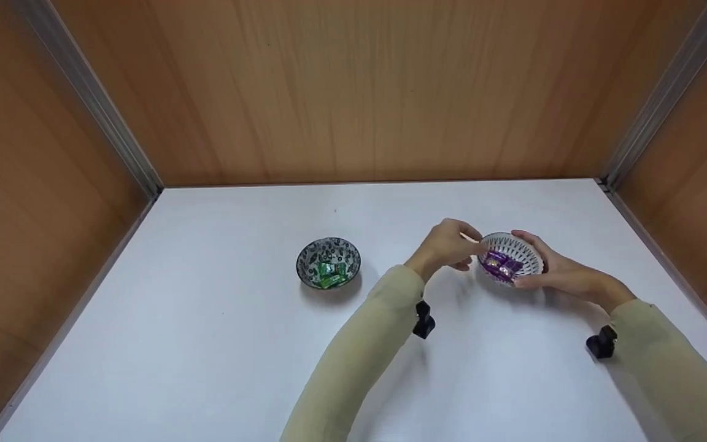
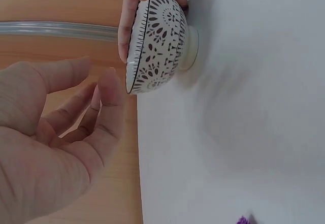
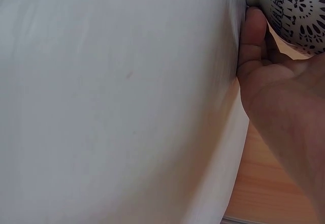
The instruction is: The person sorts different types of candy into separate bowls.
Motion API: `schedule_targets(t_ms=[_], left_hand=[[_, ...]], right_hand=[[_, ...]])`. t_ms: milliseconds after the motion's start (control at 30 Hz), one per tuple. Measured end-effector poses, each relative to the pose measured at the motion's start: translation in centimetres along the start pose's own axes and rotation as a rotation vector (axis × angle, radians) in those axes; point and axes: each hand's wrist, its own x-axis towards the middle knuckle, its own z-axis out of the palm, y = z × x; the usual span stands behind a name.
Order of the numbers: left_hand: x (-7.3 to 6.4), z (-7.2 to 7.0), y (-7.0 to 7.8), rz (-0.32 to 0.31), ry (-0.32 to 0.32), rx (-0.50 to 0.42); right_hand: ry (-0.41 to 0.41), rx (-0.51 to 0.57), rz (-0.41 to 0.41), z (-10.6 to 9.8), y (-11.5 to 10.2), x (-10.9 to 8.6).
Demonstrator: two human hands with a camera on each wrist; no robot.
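A white bowl (image 1: 524, 250) with a dark pattern stands at the right, with several purple-wrapped candies (image 1: 501, 266) inside. My right hand (image 1: 559, 273) grips this bowl from its right side, thumb at the near edge and fingers at the far edge. In the left wrist view the bowl (image 2: 162, 43) shows its patterned outside and foot. My left hand (image 1: 450, 247) is at the bowl's left rim; in its wrist view the thumb and fingers of the left hand (image 2: 61, 127) are apart with nothing between them.
Left of the hands, a black-and-white patterned bowl (image 1: 329, 247) holds green-wrapped candies (image 1: 332, 274). A small purple thing (image 2: 244, 220) lies on the white table (image 1: 218, 344), at the bottom of the left wrist view. Wooden panels (image 1: 359, 92) enclose the table at the back and sides.
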Motion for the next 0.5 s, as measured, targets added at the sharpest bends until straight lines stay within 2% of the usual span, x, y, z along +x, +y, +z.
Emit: schedule_targets(t_ms=[333, 500], left_hand=[[-1.9, -3.3, -1.4, 0.026, -0.011, 0.031], [-3.4, -4.4, -2.4, 0.059, -0.05, 0.096]], right_hand=[[0.019, -0.005, 0.001, -0.2, 0.3, 0.0], [0.008, 0.004, -0.003, 0.0, 0.1, 0.1]])
